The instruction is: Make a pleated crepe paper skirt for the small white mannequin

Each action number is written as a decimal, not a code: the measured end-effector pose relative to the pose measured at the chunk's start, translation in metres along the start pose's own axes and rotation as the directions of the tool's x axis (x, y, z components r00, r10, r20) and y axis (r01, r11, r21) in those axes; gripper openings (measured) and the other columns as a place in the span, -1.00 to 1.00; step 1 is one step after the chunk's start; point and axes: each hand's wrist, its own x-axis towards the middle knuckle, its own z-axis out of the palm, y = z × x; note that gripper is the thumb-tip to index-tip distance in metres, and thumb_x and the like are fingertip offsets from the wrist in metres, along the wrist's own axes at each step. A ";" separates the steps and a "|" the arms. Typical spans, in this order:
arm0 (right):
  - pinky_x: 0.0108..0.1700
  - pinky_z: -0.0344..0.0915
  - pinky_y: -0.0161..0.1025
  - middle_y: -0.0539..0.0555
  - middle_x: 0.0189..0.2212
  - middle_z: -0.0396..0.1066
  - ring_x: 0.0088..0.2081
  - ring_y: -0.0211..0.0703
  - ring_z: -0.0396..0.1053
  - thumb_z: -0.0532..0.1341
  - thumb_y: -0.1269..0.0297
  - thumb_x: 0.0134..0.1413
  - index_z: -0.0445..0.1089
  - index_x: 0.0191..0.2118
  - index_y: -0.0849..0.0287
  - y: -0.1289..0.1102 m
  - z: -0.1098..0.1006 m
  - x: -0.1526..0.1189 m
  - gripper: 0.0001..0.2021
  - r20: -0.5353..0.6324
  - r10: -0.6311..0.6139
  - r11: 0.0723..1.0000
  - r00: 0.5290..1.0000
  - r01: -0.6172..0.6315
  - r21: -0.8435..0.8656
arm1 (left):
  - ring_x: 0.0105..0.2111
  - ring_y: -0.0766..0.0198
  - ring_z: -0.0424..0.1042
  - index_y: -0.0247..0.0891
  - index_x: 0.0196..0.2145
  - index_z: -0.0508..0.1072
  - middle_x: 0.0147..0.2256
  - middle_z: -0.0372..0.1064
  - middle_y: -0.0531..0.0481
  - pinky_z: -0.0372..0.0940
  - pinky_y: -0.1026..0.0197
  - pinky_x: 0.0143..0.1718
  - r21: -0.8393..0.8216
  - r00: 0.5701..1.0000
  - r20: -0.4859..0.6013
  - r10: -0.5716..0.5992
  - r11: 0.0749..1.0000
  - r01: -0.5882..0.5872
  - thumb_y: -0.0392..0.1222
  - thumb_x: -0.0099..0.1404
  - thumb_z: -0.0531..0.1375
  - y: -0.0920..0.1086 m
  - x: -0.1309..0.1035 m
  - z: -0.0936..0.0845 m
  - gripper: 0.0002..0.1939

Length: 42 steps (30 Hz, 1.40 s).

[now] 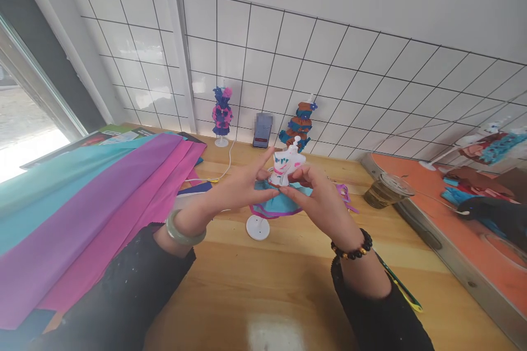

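Observation:
A small white dress form (287,166) with pink and green marks on its torso stands tilted in front of me, on a round white base (258,227). Around its waist sits a turquoise paper-like skirt (269,205) with a purple hem. My left hand (242,185) grips the skirt's waist from the left, thumb in front, with the index finger raised beside the torso. From the other side, my right hand (319,194) pinches the waist between thumb and bent fingers. The fingertips behind the form are hidden.
Sheets of turquoise, purple and pink material (135,197) cover the left side. Two dressed forms, one blue-pink (223,112) and one brown-blue (300,123), flank a phone (262,130) by the wall. A lidded cup (387,191) stands right, beside an orange surface (457,236). A green pencil (397,274) lies nearby.

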 end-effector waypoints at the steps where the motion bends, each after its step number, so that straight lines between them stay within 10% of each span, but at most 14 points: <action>1: -0.09 0.33 -0.03 0.12 -0.19 0.42 -0.10 -0.05 0.37 0.24 0.16 0.04 0.29 -0.19 0.13 0.000 -0.001 0.000 -0.75 0.008 0.025 0.999 1.000 -0.025 0.027 | -0.31 0.22 0.43 -0.07 0.30 -0.15 -0.25 0.47 0.01 0.26 0.25 -0.35 -0.002 1.000 -0.008 0.001 1.000 -0.001 -0.07 0.18 0.18 0.000 0.000 0.001 -0.17; 10: -0.08 0.35 -0.10 0.12 -0.07 0.42 0.01 -0.06 0.34 0.23 0.18 0.07 0.24 0.07 0.08 -0.002 -0.010 0.004 -0.57 0.166 0.028 0.984 0.986 -0.056 0.167 | -0.18 0.15 0.44 -0.05 0.32 -0.32 -0.11 0.47 -0.01 0.27 0.18 -0.24 0.051 1.000 -0.016 -0.018 0.999 0.018 0.03 0.15 0.22 -0.002 0.002 0.007 -0.03; 19: -0.25 0.34 -0.16 0.12 -0.19 0.45 -0.09 -0.01 0.38 0.27 0.10 0.01 0.32 -0.04 0.10 0.001 -0.010 0.004 -0.61 0.065 0.034 0.999 0.997 -0.035 0.012 | -0.02 0.10 0.38 -0.14 0.01 0.38 -0.07 0.44 -0.06 0.28 0.14 -0.06 -0.043 0.999 -0.053 -0.006 0.999 0.003 -0.04 0.08 0.29 -0.006 0.007 0.001 -0.48; 29: -0.09 0.34 -0.07 0.15 -0.12 0.45 -0.02 -0.02 0.37 0.23 0.11 0.06 0.29 0.02 0.12 0.005 -0.005 0.004 -0.59 0.050 0.024 0.997 0.998 -0.027 0.072 | -0.07 0.15 0.40 -0.16 -0.08 0.47 -0.09 0.46 0.01 0.25 0.13 -0.01 0.041 0.995 -0.089 0.035 0.999 -0.031 -0.16 0.15 0.19 -0.001 0.006 0.000 -0.66; 42: -0.14 0.38 -0.05 0.21 -0.11 0.47 -0.10 0.04 0.43 0.07 0.02 0.16 0.33 0.03 0.18 0.053 -0.060 -0.024 -0.57 -0.144 0.259 0.949 0.955 -0.279 -0.146 | -0.07 0.10 0.41 -0.27 -0.12 0.49 -0.11 0.47 -0.11 0.31 0.13 -0.06 -0.056 0.945 -0.300 -0.131 0.991 0.120 -0.14 0.07 0.27 -0.018 0.014 -0.008 -0.62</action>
